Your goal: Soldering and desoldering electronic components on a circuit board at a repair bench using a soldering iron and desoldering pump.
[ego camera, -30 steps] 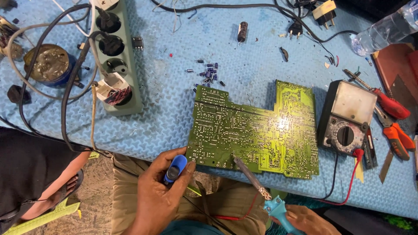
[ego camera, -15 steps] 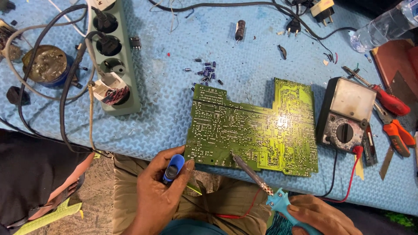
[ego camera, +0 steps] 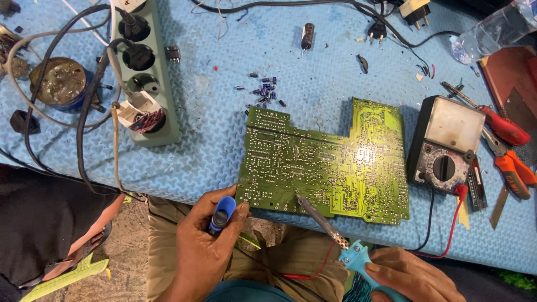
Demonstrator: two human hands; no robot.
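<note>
Over the last second my right hand (ego camera: 414,277) has drawn the turquoise soldering iron (ego camera: 330,229) slightly nearer, its tip still on the near edge of the green circuit board (ego camera: 330,162). My left hand (ego camera: 207,246) keeps its closed grip on the blue desoldering pump (ego camera: 222,212) by the board's near left corner. The board lies on the blue foam surface (ego camera: 224,128), multimeter (ego camera: 444,145) right, power strip (ego camera: 142,72) far left.

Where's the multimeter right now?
In the head view, the multimeter lies on the blue mat at the right, just beside the right edge of the green circuit board, with red-handled pliers on its far side.
</note>
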